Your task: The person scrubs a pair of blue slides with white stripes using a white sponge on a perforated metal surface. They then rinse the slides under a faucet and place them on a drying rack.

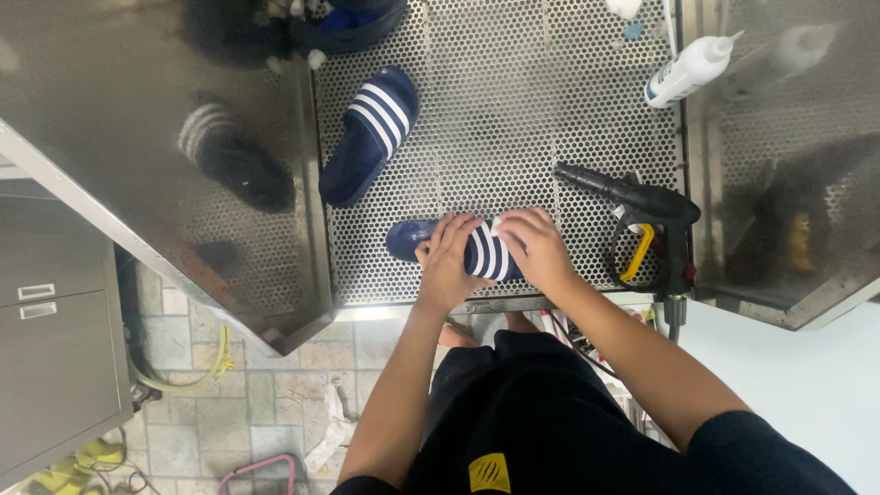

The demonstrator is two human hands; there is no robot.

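A navy slide sandal with white stripes (486, 255) lies on the perforated metal floor (513, 110) of a steel wash bay, near its front edge. My left hand (446, 261) presses on its toe half. My right hand (536, 249) grips the striped strap, and something small and white shows at its fingertips. The second navy striped slide (369, 134) lies apart, further back on the left, sole down.
A black spray gun with a yellow trigger (642, 215) lies to the right of my hands. A white squeeze bottle (687, 70) lies at the back right. Steel side walls (147, 137) flank the bay. Below are tiled floor, a yellow hose (215, 367) and grey cabinets (55, 367).
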